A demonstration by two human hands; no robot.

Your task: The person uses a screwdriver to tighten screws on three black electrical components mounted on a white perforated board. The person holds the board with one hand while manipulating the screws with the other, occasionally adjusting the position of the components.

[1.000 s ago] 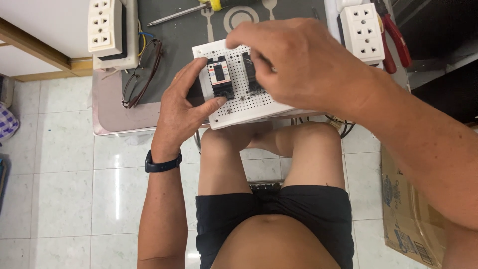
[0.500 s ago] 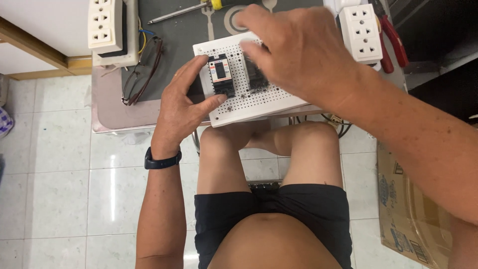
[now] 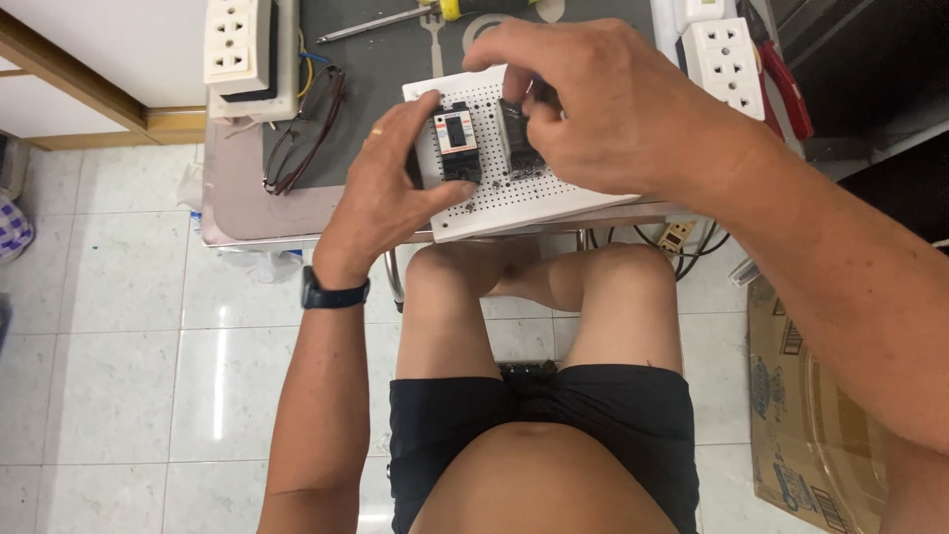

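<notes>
Two hands on this white perforated board (image 3: 514, 203) at upper centre: my left hand (image 3: 390, 183) grips its edge beside one breaker (image 3: 458, 143), right hand (image 3: 603, 109) pinching another black breaker (image 3: 519, 143).

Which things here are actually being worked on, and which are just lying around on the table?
In hand:
- white perforated board, steadied by the left hand
- black breaker with a white label, mounted on the board
- second black breaker, gripped by the right hand

Lying about:
- eyeglasses
- screwdriver
- two white socket blocks
- red-handled pliers
- cardboard box on the floor
</notes>
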